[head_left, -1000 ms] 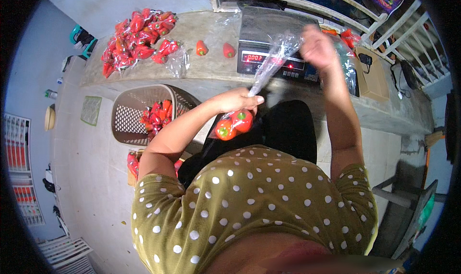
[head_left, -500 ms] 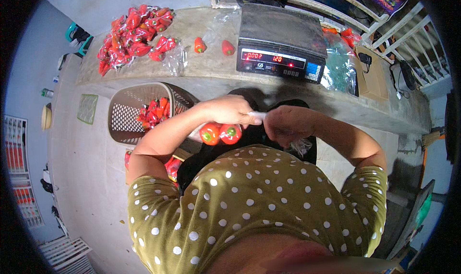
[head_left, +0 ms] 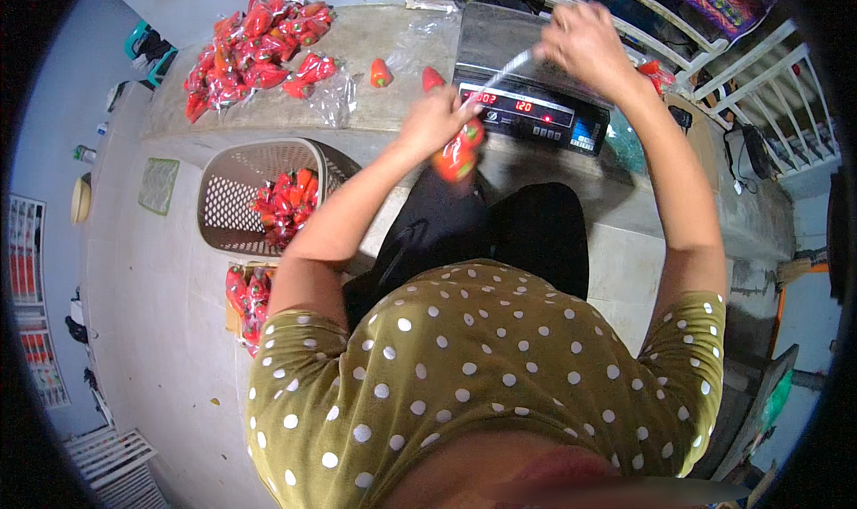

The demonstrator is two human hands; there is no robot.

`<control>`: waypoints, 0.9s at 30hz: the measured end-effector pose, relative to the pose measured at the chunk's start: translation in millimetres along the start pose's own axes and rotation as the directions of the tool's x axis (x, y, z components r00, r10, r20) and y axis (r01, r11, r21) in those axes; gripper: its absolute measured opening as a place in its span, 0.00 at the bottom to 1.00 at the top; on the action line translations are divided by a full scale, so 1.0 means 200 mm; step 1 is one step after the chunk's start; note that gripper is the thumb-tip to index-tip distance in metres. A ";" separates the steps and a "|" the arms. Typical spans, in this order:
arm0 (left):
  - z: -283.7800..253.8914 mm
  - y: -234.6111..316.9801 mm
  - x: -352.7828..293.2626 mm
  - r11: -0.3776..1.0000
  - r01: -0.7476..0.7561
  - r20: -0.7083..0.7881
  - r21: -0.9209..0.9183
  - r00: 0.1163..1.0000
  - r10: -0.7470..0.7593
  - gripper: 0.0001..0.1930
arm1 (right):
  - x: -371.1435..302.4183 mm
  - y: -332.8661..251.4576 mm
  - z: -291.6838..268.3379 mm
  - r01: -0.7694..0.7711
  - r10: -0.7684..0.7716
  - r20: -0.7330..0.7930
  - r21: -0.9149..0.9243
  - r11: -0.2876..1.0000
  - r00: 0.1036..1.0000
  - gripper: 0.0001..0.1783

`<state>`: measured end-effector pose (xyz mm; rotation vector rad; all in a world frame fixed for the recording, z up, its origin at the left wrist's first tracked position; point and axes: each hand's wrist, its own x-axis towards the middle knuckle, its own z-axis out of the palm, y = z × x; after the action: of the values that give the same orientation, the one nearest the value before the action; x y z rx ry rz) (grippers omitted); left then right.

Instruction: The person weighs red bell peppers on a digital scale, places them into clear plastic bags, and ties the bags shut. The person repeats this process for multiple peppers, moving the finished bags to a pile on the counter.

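Observation:
My left hand [head_left: 434, 121] is closed around the neck of a clear plastic bag. Red peppers [head_left: 458, 156] hang in it just below my fingers, a little blurred. From that grip the twisted plastic bag end [head_left: 507, 71] stretches up to the right as a taut strand. Its far end is pinched in my right hand [head_left: 582, 45], raised over the digital scale [head_left: 509, 112] with lit red digits. Two loose peppers, an orange-red pepper [head_left: 381, 72] and a red pepper [head_left: 433, 79], lie on the concrete ledge left of the scale.
A heap of bagged red peppers [head_left: 254, 49] covers the ledge's left part. Below stands a beige perforated basket [head_left: 217, 196] with more peppers, beside a box of bagged peppers [head_left: 245, 295]. White metal railings [head_left: 754, 85] border the far right.
Both hands have moved forward from near my lap towards the scale. They have drawn far apart, my right hand rising to the right, and the bag's twisted end now shows stretched between them.

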<state>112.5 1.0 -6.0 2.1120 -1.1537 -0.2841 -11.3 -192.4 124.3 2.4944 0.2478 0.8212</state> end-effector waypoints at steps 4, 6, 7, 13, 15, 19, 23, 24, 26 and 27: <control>0.25 0.31 -0.12 0.932 -0.244 0.206 -0.268 0.930 0.303 0.23 | 0.27 0.08 0.08 -0.483 0.468 0.120 0.172 0.858 0.875 0.14; 0.25 0.47 -0.34 0.688 -0.473 0.466 -0.550 0.510 0.723 0.27 | 0.31 0.07 0.05 -0.509 0.494 0.122 0.173 0.843 0.861 0.18; 0.20 0.51 -0.41 0.642 -0.521 0.455 -0.562 0.454 0.766 0.27 | 0.30 0.08 0.02 -0.488 0.472 0.128 0.196 0.850 0.872 0.19; -0.16 0.43 -0.21 0.783 -0.387 0.314 -0.488 0.759 0.571 0.23 | 0.07 0.21 -0.19 -0.602 0.600 0.092 0.248 0.759 0.795 0.18; -0.29 0.41 -0.11 0.799 -0.536 0.058 -0.274 0.820 0.570 0.21 | 0.06 0.27 -0.25 -0.650 0.643 0.113 0.217 0.728 0.757 0.18; -0.48 0.39 0.04 0.840 -0.518 -0.063 -0.157 0.855 0.515 0.26 | 0.16 0.15 -0.43 -0.637 0.664 0.161 0.511 0.577 0.730 0.19; -0.47 0.42 0.20 0.705 -0.529 0.228 -0.472 0.699 0.678 0.36 | 0.23 0.04 -0.58 -0.547 0.497 0.378 0.799 0.251 0.781 0.17; -0.43 0.45 0.23 0.660 -0.446 0.332 -0.604 0.612 0.718 0.38 | 0.22 0.05 -0.57 -0.533 0.461 0.418 0.833 0.150 0.783 0.17; -0.34 0.54 0.26 0.577 -0.213 0.472 -0.789 0.391 0.790 0.42 | 0.23 0.07 -0.56 -0.486 0.372 0.470 0.872 -0.056 0.801 0.17; -0.28 0.58 0.28 0.525 -0.121 0.469 -0.843 0.316 0.825 0.43 | 0.22 0.10 -0.52 -0.466 0.335 0.480 0.875 -0.129 0.811 0.11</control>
<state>96.7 -57.8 119.9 0.6827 -1.8480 -1.3416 -37.0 -153.9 228.8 4.2214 -0.1209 0.8700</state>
